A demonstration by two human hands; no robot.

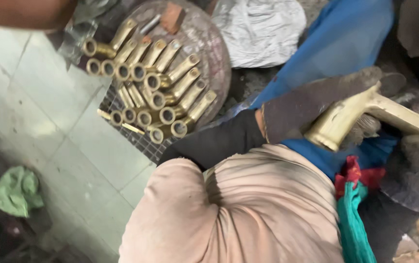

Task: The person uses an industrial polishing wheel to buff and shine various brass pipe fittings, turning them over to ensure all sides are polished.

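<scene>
Pale tiled floor [49,112] runs down the left side, pretty grimy, with a crumpled green rag [17,191] lying on it low in the corner. Closest to the camera is a big pinkish cloth-covered knee [248,214], with red and teal cloth [355,204] bunched beside it. Just past that, the left hand [311,109] in a dirty dark glove is wrapped around a brass faucet body [360,117], fingers curled over the top so the round open end sticks out below the palm and the long flat arm runs off to the right. The right hand [416,160], also gloved, sits under that arm, can't tell how tight it grips. Farther back, rows of brass fittings [156,87] lie on a wire mesh tray [136,139], with a white crumpled bag [260,31] beyond
</scene>
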